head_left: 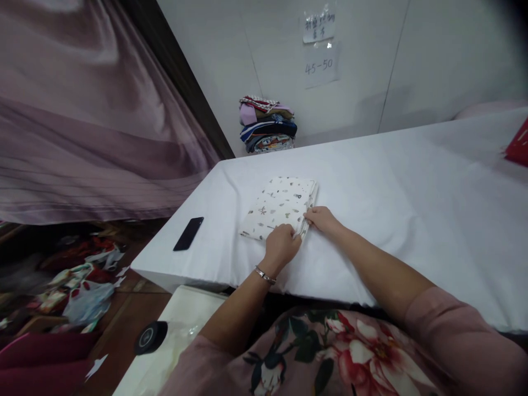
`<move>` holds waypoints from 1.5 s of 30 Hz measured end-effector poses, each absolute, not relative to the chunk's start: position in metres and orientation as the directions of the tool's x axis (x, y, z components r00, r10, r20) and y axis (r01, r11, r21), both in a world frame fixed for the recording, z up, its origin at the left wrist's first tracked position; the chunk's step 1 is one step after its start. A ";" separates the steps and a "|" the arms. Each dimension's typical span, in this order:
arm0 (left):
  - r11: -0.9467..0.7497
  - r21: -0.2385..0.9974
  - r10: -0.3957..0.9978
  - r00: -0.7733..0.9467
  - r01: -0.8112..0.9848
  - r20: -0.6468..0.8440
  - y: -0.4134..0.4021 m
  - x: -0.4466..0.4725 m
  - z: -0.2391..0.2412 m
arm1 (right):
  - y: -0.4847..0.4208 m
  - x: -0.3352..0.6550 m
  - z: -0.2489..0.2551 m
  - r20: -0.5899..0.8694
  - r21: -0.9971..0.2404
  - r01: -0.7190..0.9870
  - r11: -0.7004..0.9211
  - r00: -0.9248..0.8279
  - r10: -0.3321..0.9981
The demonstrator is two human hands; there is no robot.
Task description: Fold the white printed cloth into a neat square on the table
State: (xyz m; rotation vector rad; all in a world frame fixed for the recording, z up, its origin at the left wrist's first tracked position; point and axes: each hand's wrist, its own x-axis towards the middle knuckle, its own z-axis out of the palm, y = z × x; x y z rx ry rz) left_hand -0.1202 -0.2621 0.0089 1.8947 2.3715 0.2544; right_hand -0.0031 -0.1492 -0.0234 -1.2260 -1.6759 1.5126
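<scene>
A folded white cloth point(280, 201) with small printed figures lies flat on the white-covered table point(371, 181), its layers showing along the right edge. My left hand point(282, 242), with a silver bracelet at the wrist, is closed on the cloth's near edge close to the right corner. At the right edge, my right hand point(324, 219) pinches the layers between thumb and fingers. Both hands are near each other at that corner, and the fingertips are partly hidden.
A black phone point(188, 234) lies at the table's left end. Folded fabrics point(268, 125) are stacked beyond the far edge by the wall. A red object point(517, 146) sits at the far right. A round black item point(150, 337) rests on a white surface below left. A pink curtain point(94, 110) hangs left.
</scene>
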 end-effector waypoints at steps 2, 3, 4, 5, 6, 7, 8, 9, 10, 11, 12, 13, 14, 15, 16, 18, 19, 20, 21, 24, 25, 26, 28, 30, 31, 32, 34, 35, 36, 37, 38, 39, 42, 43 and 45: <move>0.215 0.194 0.974 -0.226 0.957 0.033 -0.262 -0.121 0.009 | -0.149 -0.003 -0.025 -0.159 -0.966 0.253 -0.053 -0.422 0.892; 0.211 0.201 0.974 -0.223 0.957 0.042 -0.262 -0.122 0.009 | -0.148 -0.003 -0.025 -0.160 -0.966 0.254 -0.053 -0.422 0.892; 0.204 0.212 0.974 -0.220 0.956 0.054 -0.262 -0.122 0.009 | -0.148 -0.003 -0.025 -0.160 -0.966 0.254 -0.053 -0.421 0.893; 0.199 0.228 0.974 -0.218 0.953 0.063 -0.263 -0.123 0.008 | -0.148 -0.003 -0.026 -0.159 -0.966 0.254 -0.052 -0.419 0.894; 0.198 0.244 0.973 -0.220 0.950 0.069 -0.263 -0.123 0.008 | -0.148 -0.003 -0.026 -0.157 -0.966 0.254 -0.050 -0.418 0.895; 0.201 0.253 0.971 -0.226 0.946 0.073 -0.264 -0.123 0.008 | -0.148 -0.003 -0.026 -0.155 -0.966 0.255 -0.048 -0.418 0.895; 0.202 0.252 0.971 -0.227 0.946 0.074 -0.265 -0.122 0.008 | -0.148 -0.003 -0.026 -0.153 -0.965 0.257 -0.045 -0.418 0.895; 0.195 0.238 0.973 -0.218 0.952 0.074 -0.266 -0.122 0.008 | -0.148 -0.003 -0.026 -0.152 -0.964 0.262 -0.040 -0.420 0.895; 0.182 0.212 0.977 -0.202 0.960 0.074 -0.266 -0.120 0.008 | -0.148 -0.003 -0.026 -0.152 -0.963 0.266 -0.038 -0.421 0.894; 0.164 0.179 0.981 -0.179 0.970 0.071 -0.267 -0.119 0.009 | -0.148 -0.003 -0.026 -0.152 -0.963 0.268 -0.038 -0.421 0.894; 0.143 0.145 0.986 -0.154 0.979 0.066 -0.267 -0.118 0.010 | -0.148 -0.003 -0.025 -0.152 -0.963 0.268 -0.038 -0.419 0.895; 0.127 0.115 0.989 -0.134 0.985 0.056 -0.267 -0.116 0.011 | -0.148 -0.003 -0.025 -0.151 -0.963 0.268 -0.038 -0.416 0.897; 0.119 0.091 0.991 -0.124 0.989 0.044 -0.267 -0.115 0.013 | -0.149 -0.003 -0.025 -0.151 -0.963 0.267 -0.038 -0.414 0.898; 0.116 0.072 0.992 -0.119 0.991 0.036 -0.266 -0.114 0.014 | -0.149 -0.003 -0.024 -0.152 -0.963 0.266 -0.040 -0.414 0.898; 0.113 0.056 0.993 -0.115 0.992 0.032 -0.265 -0.114 0.015 | -0.149 -0.003 -0.024 -0.154 -0.963 0.264 -0.043 -0.415 0.897; 0.102 0.035 0.994 -0.103 0.994 0.034 -0.261 -0.112 0.018 | -0.150 -0.002 -0.023 -0.157 -0.965 0.257 -0.048 -0.424 0.892; 0.098 0.031 0.995 -0.099 0.995 0.032 -0.259 -0.112 0.019 | -0.150 -0.002 -0.024 -0.159 -0.967 0.251 -0.052 -0.427 0.890; 0.099 0.031 0.995 -0.100 0.995 0.021 -0.256 -0.112 0.020 | -0.150 -0.002 -0.024 -0.162 -0.968 0.245 -0.057 -0.430 0.888; 0.109 0.035 0.994 -0.109 0.993 0.002 -0.254 -0.112 0.021 | -0.150 -0.002 -0.025 -0.161 -0.969 0.238 -0.060 -0.432 0.887; 0.149 0.051 0.988 -0.147 0.987 -0.053 -0.246 -0.113 0.021 | -0.149 -0.002 -0.027 -0.159 -0.971 0.233 -0.060 -0.434 0.887; 0.156 0.054 0.987 -0.153 0.986 -0.057 -0.245 -0.115 0.021 | -0.148 -0.002 -0.028 -0.155 -0.970 0.237 -0.054 -0.434 0.888; 0.161 0.055 0.986 -0.158 0.985 -0.056 -0.244 -0.116 0.020 | -0.148 -0.002 -0.029 -0.151 -0.969 0.241 -0.047 -0.434 0.888; 0.168 0.056 0.985 -0.166 0.984 -0.048 -0.244 -0.119 0.020 | -0.148 -0.003 -0.029 -0.146 -0.969 0.246 -0.038 -0.437 0.887; 0.173 0.065 0.985 -0.171 0.983 -0.033 -0.247 -0.121 0.019 | -0.148 -0.003 -0.028 -0.144 -0.968 0.247 -0.034 -0.440 0.886; 0.167 0.071 0.986 -0.166 0.983 -0.020 -0.248 -0.121 0.018 | -0.149 -0.003 -0.027 -0.144 -0.968 0.250 -0.033 -0.440 0.886; 0.153 0.074 0.988 -0.153 0.985 -0.006 -0.250 -0.120 0.017 | -0.149 -0.003 -0.026 -0.142 -0.967 0.254 -0.029 -0.440 0.886; 0.122 0.074 0.992 -0.124 0.990 0.011 -0.252 -0.119 0.014 | -0.150 -0.003 -0.024 -0.137 -0.965 0.261 -0.019 -0.442 0.887; 0.114 0.073 0.993 -0.116 0.991 0.011 -0.253 -0.118 0.013 | -0.151 -0.003 -0.023 -0.135 -0.965 0.263 -0.016 -0.441 0.887; 0.112 0.074 0.994 -0.113 0.991 0.006 -0.253 -0.117 0.012 | -0.151 -0.002 -0.021 -0.136 -0.965 0.263 -0.017 -0.442 0.887; 0.115 0.078 0.993 -0.115 0.990 0.001 -0.253 -0.117 0.011 | -0.152 -0.002 -0.020 -0.141 -0.965 0.262 -0.024 -0.440 0.887; 0.118 0.084 0.993 -0.118 0.989 -0.003 -0.253 -0.117 0.010 | -0.152 -0.002 -0.019 -0.151 -0.965 0.261 -0.036 -0.438 0.886; 0.122 0.092 0.992 -0.122 0.988 -0.004 -0.253 -0.118 0.010 | -0.152 -0.001 -0.018 -0.164 -0.964 0.260 -0.051 -0.435 0.885; 0.139 0.135 0.990 -0.141 0.981 0.007 -0.251 -0.121 0.008 | -0.152 0.000 -0.016 -0.204 -0.960 0.266 -0.091 -0.437 0.876; 0.148 0.156 0.988 -0.152 0.977 0.014 -0.251 -0.122 0.007 | -0.151 0.000 -0.016 -0.218 -0.957 0.274 -0.100 -0.446 0.868; 0.161 0.200 0.985 -0.170 0.967 0.029 -0.251 -0.124 0.007 | -0.151 0.001 -0.015 -0.247 -0.951 0.284 -0.117 -0.481 0.841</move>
